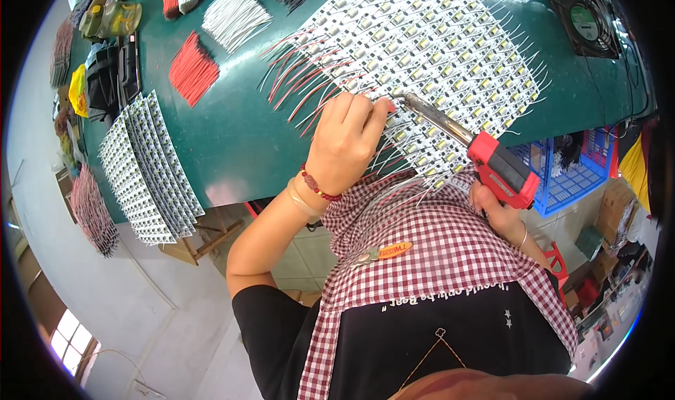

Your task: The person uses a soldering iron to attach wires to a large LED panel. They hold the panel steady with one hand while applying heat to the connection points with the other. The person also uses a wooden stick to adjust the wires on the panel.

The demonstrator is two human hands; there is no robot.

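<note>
In the head view, the sheet of small circuit boards point(436, 55) lies on the green table point(232, 132), its near corner running past the table edge to the checked apron point(422, 238), which seems to keep the working part close to the body. The left hand point(344, 143) is at the sheet's left edge, fingers bent and bunched together, likely to steady a fine lead; whether they grip 1, I cannot tell. The right hand point(496, 206), just beyond the sheet's near right side, is closed around the red-and-black handle of a soldering iron point(486, 157). The iron slants across the sheet so that its tip sits just beside the left fingertips, probably so the 2 hands can work at 1 spot.

Left of the sheet lie a red wire bundle point(194, 69) and a white wire bundle point(237, 16), apparently sorted by colour and within reach on the left hand's side. Further left is a stack of similar sheets point(151, 175), apart from the wires. Right of the sheet stands a black fan point(585, 21), perhaps for moving fumes; below it is a blue crate point(569, 178).
</note>
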